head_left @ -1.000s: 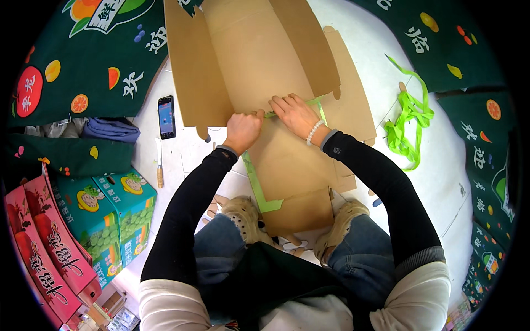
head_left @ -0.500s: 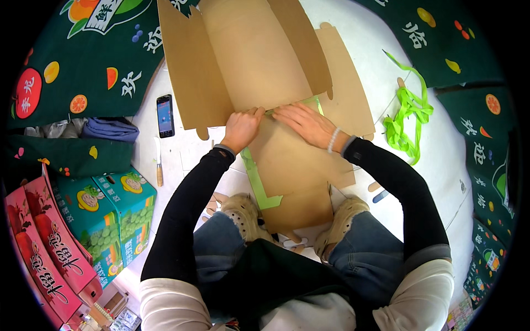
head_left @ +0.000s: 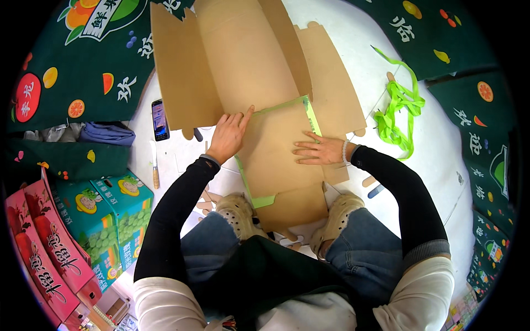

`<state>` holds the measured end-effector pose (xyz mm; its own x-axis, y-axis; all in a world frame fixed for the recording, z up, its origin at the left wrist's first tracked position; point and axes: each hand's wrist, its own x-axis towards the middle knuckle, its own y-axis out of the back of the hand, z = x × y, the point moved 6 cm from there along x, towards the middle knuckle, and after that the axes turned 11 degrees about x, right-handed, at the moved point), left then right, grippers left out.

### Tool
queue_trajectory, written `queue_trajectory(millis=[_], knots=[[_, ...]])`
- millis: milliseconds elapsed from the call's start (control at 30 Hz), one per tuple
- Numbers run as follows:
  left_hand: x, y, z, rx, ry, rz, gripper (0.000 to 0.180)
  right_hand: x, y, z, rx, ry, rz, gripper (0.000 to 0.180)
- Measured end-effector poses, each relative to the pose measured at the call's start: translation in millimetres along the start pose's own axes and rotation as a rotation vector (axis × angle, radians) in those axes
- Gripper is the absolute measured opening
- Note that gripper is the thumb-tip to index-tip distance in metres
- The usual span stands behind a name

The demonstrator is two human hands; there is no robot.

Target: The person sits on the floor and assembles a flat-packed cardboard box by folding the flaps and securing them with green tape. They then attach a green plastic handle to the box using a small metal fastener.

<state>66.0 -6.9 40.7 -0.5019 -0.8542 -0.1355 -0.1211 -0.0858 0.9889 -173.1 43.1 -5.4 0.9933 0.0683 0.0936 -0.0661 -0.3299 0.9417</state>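
Observation:
A large brown cardboard piece [head_left: 243, 55] with raised side flaps stretches away from me. On its near side lies a smaller brown panel [head_left: 279, 146] with bright green printed edges. My left hand [head_left: 227, 136] rests at the panel's left far corner, fingers extended and the index finger along the crease. Flat on the panel's right part, beside the green edge strip [head_left: 312, 120], lies my right hand [head_left: 323, 150] with fingers spread. Neither hand grips anything. The panel's near flap [head_left: 298, 207] reaches down between my shoes.
To the left lie a phone [head_left: 160, 120] and a wooden-handled knife [head_left: 155, 165]. Teal and pink fruit cartons [head_left: 130, 207] stand at lower left. A tangle of green strap [head_left: 406, 105] lies on the right floor. Dark green printed cloths [head_left: 88, 77] hang around the sides.
My hands have moved apart from the crease. The right slid nearer onto the panel and the left shifted slightly left and down. The panel's green far edge now shows.

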Motion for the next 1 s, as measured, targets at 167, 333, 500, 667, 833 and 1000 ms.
queue_trajectory(millis=[167, 333, 500, 667, 833, 1000], knots=[[-5, 9, -10, -0.201, 0.031, -0.031, 0.064, 23, 45, 2, 0.049, -0.068, 0.143, 0.044], [6, 12, -19, -0.505, 0.073, 0.050, 0.039, 34, 110, 34, -0.136, -0.238, 0.265, 0.039], [27, 31, -26, -0.409, 0.148, -0.310, 0.060, 37, 167, 57, -0.176, -0.463, 0.194, 0.038], [41, 70, -33, -0.576, 0.264, -0.621, 0.093, 33, 182, 96, 0.206, -0.567, 0.164, 0.041], [35, 114, -62, -0.757, 0.349, -0.639, 0.076, 29, 205, 127, 0.440, -0.632, 0.366, 0.045], [38, 141, -69, -0.133, 0.182, -0.462, 0.053, 30, 210, 132, 0.441, -0.675, 0.451, 0.039]])
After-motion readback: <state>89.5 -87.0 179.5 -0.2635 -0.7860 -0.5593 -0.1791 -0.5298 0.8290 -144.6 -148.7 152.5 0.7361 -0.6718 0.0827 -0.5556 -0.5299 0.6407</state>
